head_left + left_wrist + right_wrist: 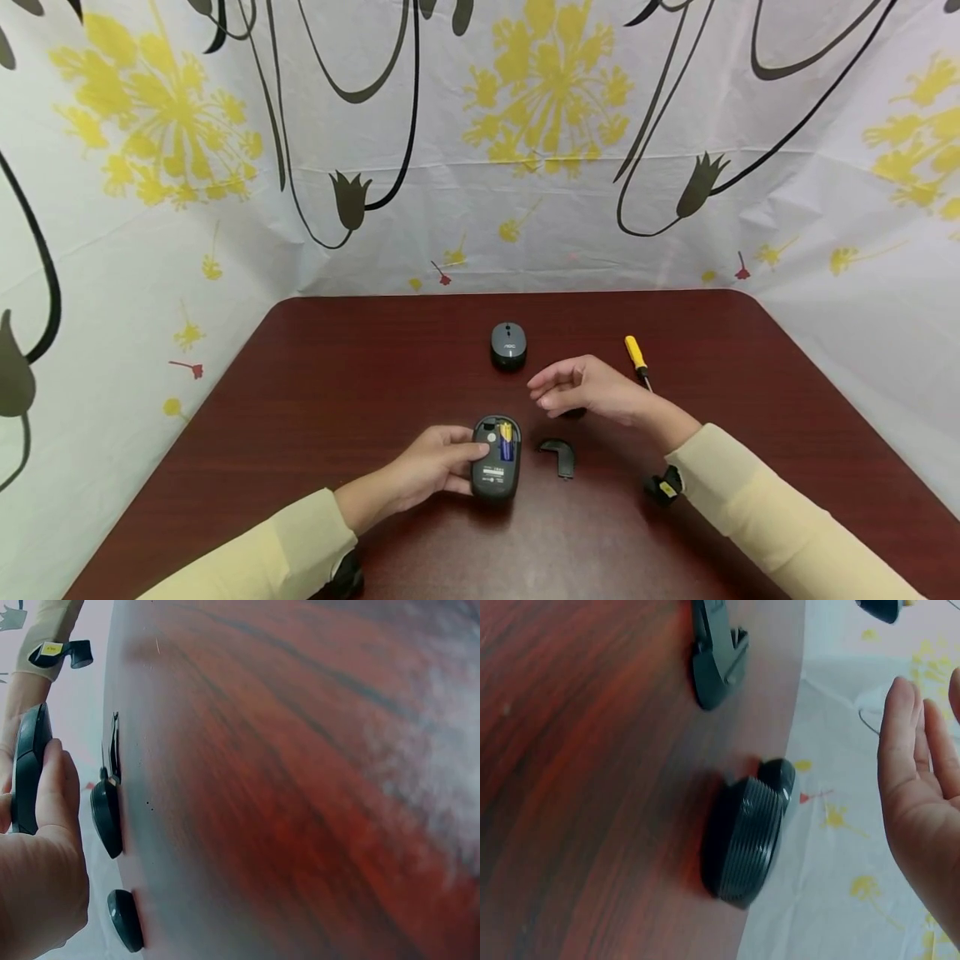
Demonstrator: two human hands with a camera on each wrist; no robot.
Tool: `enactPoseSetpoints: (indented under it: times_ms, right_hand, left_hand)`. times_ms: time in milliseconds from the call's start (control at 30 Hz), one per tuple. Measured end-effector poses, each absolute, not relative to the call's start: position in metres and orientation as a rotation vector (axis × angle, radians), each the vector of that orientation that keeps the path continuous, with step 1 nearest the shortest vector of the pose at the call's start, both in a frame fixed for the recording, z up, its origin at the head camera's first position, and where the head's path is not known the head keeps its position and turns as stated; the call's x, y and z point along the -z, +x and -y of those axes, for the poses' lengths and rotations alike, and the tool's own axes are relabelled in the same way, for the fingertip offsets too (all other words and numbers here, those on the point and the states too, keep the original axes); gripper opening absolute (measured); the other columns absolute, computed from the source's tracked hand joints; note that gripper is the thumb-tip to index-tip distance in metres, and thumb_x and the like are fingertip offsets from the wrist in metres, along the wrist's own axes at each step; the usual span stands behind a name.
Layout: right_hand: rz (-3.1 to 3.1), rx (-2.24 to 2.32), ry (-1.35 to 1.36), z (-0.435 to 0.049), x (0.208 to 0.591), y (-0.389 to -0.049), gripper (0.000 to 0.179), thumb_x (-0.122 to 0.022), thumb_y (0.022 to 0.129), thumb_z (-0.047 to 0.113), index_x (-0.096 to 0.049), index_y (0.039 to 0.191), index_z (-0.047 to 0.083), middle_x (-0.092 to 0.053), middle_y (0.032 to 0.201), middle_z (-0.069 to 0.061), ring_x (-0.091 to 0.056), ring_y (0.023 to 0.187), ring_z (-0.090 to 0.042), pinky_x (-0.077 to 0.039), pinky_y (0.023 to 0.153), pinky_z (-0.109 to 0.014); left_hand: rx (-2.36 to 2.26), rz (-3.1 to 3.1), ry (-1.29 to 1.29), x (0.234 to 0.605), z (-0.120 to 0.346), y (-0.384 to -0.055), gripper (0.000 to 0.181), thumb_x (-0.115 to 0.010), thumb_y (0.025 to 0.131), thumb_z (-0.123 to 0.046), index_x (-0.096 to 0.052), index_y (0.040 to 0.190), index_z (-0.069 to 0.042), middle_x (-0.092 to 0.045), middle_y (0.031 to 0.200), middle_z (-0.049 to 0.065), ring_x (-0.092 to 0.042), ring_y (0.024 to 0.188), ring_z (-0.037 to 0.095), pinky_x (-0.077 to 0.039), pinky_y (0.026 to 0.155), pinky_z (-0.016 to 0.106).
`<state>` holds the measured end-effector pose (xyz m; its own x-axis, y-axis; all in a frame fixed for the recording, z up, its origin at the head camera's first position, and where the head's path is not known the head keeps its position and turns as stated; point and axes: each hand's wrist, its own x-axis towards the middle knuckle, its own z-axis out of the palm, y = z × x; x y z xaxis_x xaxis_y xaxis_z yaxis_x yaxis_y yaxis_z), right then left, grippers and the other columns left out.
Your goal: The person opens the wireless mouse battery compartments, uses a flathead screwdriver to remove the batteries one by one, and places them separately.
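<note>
My left hand (431,467) grips an upturned computer mouse (491,487) above the table, its thumb on the underside. The mouse's battery bay is uncovered and a blue and gold battery (507,442) lies inside. To its right, a curved dark battery cover (564,458) rests on the table. My right hand (600,392) hovers beyond the cover with loosely bent fingers and nothing between them. Under that hand, mostly hidden in the head view, sits a black mouse with a ribbed side (746,840).
A grey mouse (508,343) stands farther back on the dark red table (360,350). At the right lies a screwdriver (636,354) with a yellow handle. A flower-patterned cloth (450,225) hangs behind and beside the table.
</note>
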<state>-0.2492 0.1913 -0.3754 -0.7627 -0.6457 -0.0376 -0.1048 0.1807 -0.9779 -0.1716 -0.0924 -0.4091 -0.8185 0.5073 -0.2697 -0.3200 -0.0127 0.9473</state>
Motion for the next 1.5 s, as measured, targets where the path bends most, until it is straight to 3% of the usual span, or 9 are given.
enactPoseSetpoints:
  times_ms: [233,533,867,1500]
  right_hand:
    - [-1.958,1.520,-0.814,-0.177,0.377,-0.243,0.040,-0.076,0.084,0.010,-0.064,0.119,-0.005,-0.062,0.115,-0.028,-0.063,0.100,-0.032,-0.056,0.082,-0.037]
    - [-1.832,1.455,-0.935,-0.165,0.380,-0.239,0.032,-0.073,0.085,0.003,-0.065,0.116,-0.004,-0.063,0.094,-0.010,-0.059,0.083,-0.016,-0.054,0.074,-0.028]
    - [-1.969,1.318,-1.081,-0.158,0.382,-0.241,0.026,-0.076,0.083,0.004,-0.072,0.108,0.004,-0.060,0.089,-0.006,-0.054,0.081,-0.015,-0.050,0.066,-0.026]
    - [-1.993,1.227,-1.121,-0.152,0.377,-0.240,0.016,-0.075,0.083,0.004,-0.074,0.100,0.006,-0.061,0.088,-0.006,-0.054,0.082,-0.017,-0.051,0.071,-0.029]
  left_hand:
    - [-1.884,-1.693,0.211,0.411,0.089,-0.171,0.039,-0.061,0.095,-0.014,-0.053,0.121,0.014,-0.068,0.102,0.020,-0.069,0.089,0.027,-0.059,0.073,0.039]
    - [-1.857,-1.693,0.222,0.409,0.087,-0.169,0.039,-0.060,0.096,-0.014,-0.053,0.123,0.014,-0.068,0.104,0.021,-0.068,0.090,0.027,-0.059,0.072,0.037]
    - [-1.840,-1.694,0.229,0.412,0.086,-0.169,0.039,-0.061,0.095,-0.014,-0.054,0.122,0.013,-0.068,0.103,0.021,-0.068,0.090,0.026,-0.059,0.070,0.034]
    - [-1.826,-1.694,0.223,0.415,0.086,-0.168,0.040,-0.061,0.095,-0.014,-0.054,0.123,0.013,-0.068,0.104,0.020,-0.068,0.090,0.025,-0.058,0.068,0.033]
